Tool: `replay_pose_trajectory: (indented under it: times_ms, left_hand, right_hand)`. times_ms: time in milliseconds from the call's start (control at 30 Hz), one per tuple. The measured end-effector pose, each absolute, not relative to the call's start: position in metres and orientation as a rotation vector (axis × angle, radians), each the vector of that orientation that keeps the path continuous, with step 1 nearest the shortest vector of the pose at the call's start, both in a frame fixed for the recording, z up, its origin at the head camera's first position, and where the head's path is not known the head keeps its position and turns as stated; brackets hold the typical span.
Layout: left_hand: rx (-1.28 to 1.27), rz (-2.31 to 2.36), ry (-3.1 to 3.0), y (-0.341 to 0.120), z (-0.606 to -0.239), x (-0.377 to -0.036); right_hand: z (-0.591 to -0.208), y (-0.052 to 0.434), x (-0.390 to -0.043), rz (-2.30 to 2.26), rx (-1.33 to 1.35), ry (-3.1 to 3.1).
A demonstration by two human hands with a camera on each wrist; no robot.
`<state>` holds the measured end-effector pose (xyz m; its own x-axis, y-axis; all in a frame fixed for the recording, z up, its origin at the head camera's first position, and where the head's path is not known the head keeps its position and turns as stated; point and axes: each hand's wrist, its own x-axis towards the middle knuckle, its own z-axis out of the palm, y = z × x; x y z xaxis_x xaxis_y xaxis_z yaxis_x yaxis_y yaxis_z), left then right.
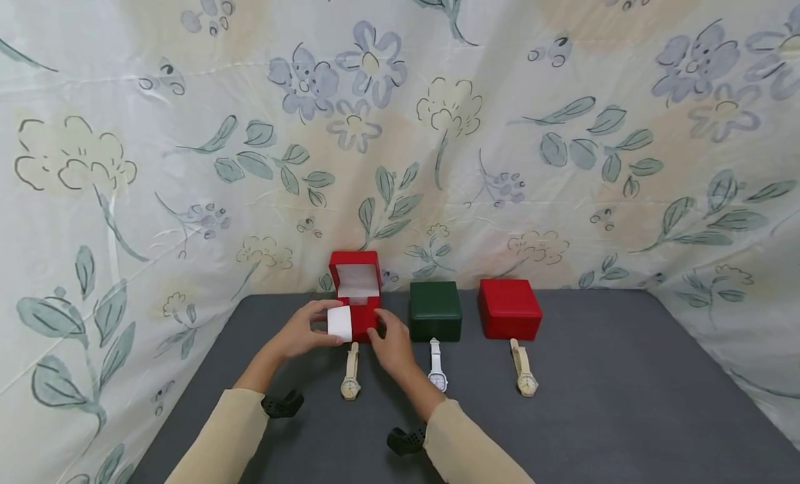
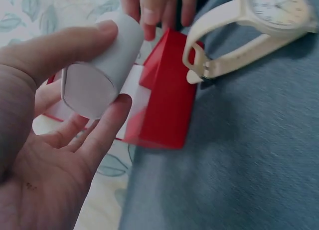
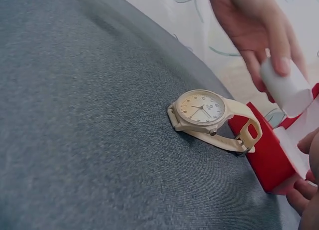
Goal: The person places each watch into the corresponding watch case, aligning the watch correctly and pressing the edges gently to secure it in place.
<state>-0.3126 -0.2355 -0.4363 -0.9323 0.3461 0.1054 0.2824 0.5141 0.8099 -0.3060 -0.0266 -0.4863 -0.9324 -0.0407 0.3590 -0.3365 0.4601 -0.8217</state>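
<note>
Between the thumb and fingers of my left hand [image 1: 301,333] is a white watch cushion [image 2: 121,49], a short padded roll, pinched above the left part of an opened red watch box [image 1: 364,323]. The box's lid [image 1: 354,257] stands raised at the back, showing a pale lining. At the box's right side, my right hand [image 1: 395,345] grips its wall, with the thumb toward the front; the right wrist view cuts off most of this hand. A cream watch [image 3: 202,109] with a buckled strap lies just in front of the box, touched by neither hand.
Right of the opened box stand a closed green box [image 1: 435,310] and a closed red box [image 1: 510,308]. A white watch [image 1: 437,369] lies before the green one, and another cream watch [image 1: 523,369] before the red one. Floral cloth [image 1: 400,144] hangs behind the dark grey table [image 1: 625,401].
</note>
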Motion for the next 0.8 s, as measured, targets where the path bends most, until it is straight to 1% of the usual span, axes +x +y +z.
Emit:
replay_pose_trajectory:
  times_ms: [267,500,800]
  left_hand:
    - [0.508,1.417,2.663,-0.253,-0.447,-0.285]
    - [0.528,1.435,2.644,-0.263,-0.457,-0.269]
    - [0.516,1.449,2.606,-0.267,-0.468,-0.256]
  right_hand:
    - [-0.479,-0.019,-0.290,1.462,0.458,-2.467]
    - [-0.481,-0.015,-0.282,1.361,0.723,-2.630]
    - [-0.480,-0.013,-0.273,0.929,1.007,-2.891]
